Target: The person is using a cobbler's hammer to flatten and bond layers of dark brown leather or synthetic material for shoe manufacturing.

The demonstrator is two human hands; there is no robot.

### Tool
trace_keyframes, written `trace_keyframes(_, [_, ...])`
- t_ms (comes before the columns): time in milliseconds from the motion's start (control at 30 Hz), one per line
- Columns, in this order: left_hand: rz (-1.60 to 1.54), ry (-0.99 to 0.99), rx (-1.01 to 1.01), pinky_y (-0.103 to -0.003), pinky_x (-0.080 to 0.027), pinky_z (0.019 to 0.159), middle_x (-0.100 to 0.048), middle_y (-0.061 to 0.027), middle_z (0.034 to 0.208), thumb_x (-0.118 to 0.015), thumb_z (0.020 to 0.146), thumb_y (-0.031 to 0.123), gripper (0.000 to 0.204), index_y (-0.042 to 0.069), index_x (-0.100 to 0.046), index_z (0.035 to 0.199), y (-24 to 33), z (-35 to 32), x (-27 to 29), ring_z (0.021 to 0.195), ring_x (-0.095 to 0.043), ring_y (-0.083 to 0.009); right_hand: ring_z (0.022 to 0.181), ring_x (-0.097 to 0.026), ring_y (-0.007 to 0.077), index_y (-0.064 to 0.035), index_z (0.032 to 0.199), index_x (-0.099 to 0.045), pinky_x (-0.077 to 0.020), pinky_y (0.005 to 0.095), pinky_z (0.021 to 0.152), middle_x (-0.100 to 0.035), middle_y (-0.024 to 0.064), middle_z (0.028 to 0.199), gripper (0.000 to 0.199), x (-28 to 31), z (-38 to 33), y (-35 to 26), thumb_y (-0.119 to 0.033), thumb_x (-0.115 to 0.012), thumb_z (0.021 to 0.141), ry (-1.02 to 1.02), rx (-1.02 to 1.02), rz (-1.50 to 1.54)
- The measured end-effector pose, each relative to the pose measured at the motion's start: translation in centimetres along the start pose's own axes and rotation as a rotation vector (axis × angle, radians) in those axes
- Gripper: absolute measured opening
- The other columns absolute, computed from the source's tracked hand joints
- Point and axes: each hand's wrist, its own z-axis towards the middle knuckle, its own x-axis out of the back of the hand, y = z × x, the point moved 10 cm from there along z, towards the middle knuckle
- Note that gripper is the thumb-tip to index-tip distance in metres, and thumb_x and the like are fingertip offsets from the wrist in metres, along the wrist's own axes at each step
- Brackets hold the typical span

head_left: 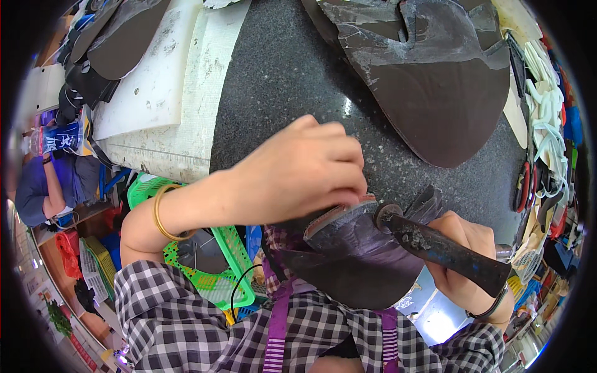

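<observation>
The fingers of my left hand (311, 168) are curled and closed at the upper edge of a dark brown leather piece (367, 273), which lies over the near edge of the dark stone slab. A reddish strip shows along that edge, and greyish smears cover the upper part. My right hand (463, 239) is wrapped round a dark, worn metal hammer (448, 252). The hammer's round face points toward the leather, close to my left fingers; its broad flat end points down to the right. Part of the hammer's grip is hidden by my hand.
Larger dark leather pieces lie on the stone slab (267, 93) at the far right (448, 105) and on a white board (146, 93) at the far left. A green basket (230, 267) stands below my left arm. Scissors (525, 186) and pale strips lie right. A person (56, 186) sits far left.
</observation>
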Motion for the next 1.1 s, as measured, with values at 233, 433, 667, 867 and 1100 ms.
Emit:
trace_keyframes(233, [0.408, 0.049, -0.095, -0.033, -0.035, 0.071, -0.053, 0.0018, 0.086, -0.071, 0.077, 0.024, 0.019, 0.013, -0.058, 0.084, 1.9, -0.7, -2.1, 0.078, -0.052, -0.0172, 0.060, -0.060, 0.0309, -0.0006, 0.087, -0.056, -0.0444, 0.0373, 0.053, -0.057, 0.0121, 0.072, 0.025, 0.1, 0.1, -0.4, 0.004, -0.072, 0.068, 0.031, 0.022, 0.014])
trace_keyframes(433, [0.055, 0.080, 0.099, -0.035, -0.037, 0.069, -0.050, -0.0032, 0.087, -0.067, 0.082, 0.015, 0.019, 0.011, -0.051, 0.090, 1.6, -3.2, 1.8, 0.078, -0.051, -0.0240, 0.061, -0.061, 0.0269, -0.0040, 0.086, -0.056, -0.0469, 0.0353, 0.051, -0.054, 0.0092, 0.072, 0.024, 0.1, -0.3, 0.0, -0.007, -0.073, 0.069, 0.071, 0.045, 0.027])
trace_keyframes(667, [0.302, 0.074, 0.045, -0.032, -0.042, 0.072, -0.063, -0.0031, 0.094, -0.071, 0.074, 0.014, 0.023, 0.009, -0.066, 0.096, 2.5, -1.6, 0.0, 0.083, -0.058, -0.0200, 0.060, -0.060, 0.0275, -0.0045, 0.088, -0.054, -0.0464, 0.0352, 0.051, -0.053, 0.0096, 0.073, 0.022, 0.3, -0.5, -0.3, -0.007, -0.070, 0.072, 0.084, 0.072, -0.027])
trace_keyframes(867, [0.595, -0.043, -0.063, -0.031, -0.041, 0.071, -0.060, 0.0000, 0.087, -0.069, 0.071, 0.015, 0.017, 0.009, -0.064, 0.087, 3.9, -0.8, -2.1, 0.084, -0.057, -0.0164, 0.062, -0.059, 0.0314, -0.0021, 0.089, -0.054, -0.0450, 0.0388, 0.054, -0.054, 0.0123, 0.072, 0.028, 0.1, -0.4, -0.9, 0.002, -0.072, 0.067, 0.024, 0.059, 0.012])
trace_keyframes(1100, [0.638, 0.183, 0.104, -0.037, -0.038, 0.067, -0.052, -0.0057, 0.080, -0.065, 0.069, 0.006, 0.020, 0.007, -0.053, 0.085, 1.2, -2.9, 2.3, 0.071, -0.050, -0.0259, 0.060, -0.058, 0.0250, -0.0058, 0.084, -0.049, -0.0463, 0.0354, 0.050, -0.048, 0.0083, 0.069, 0.020, -0.3, -0.3, -1.2, -0.019, -0.063, 0.080, 0.055, 0.103, -0.061])
